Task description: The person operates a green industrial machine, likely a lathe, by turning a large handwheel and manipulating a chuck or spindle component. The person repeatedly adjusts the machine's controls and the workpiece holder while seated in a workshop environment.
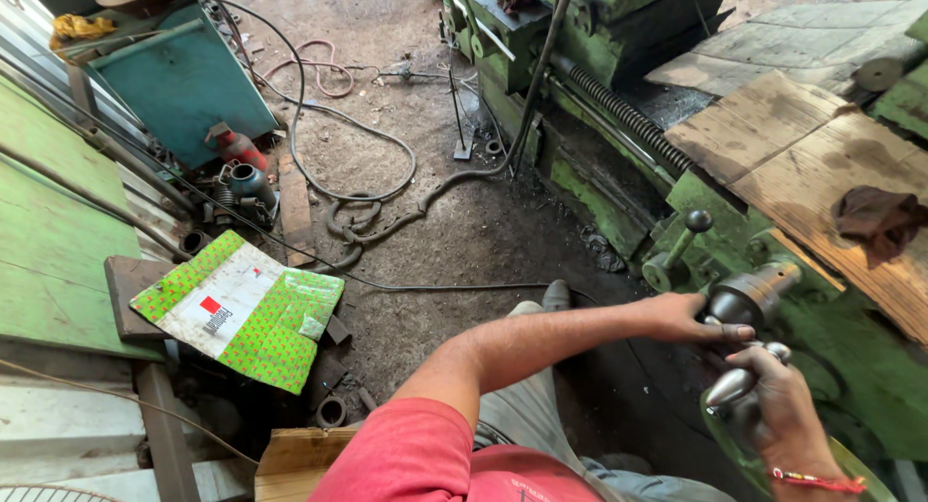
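Handwheel handles (739,314) on the green lathe (619,202) sit gripped by left hand (691,318) and right hand (783,405), rim seemingly hidden

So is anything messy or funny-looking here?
Yes. Hoses lie tangled across the dirt floor, a crumpled green bag is flopped over a board, and a dirty rag sits on the planks covering the green machine.

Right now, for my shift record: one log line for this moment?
left hand: on lathe handwheel hub | right hand: grips handwheel handle | ball lever: untouched | rag: on wooden boards
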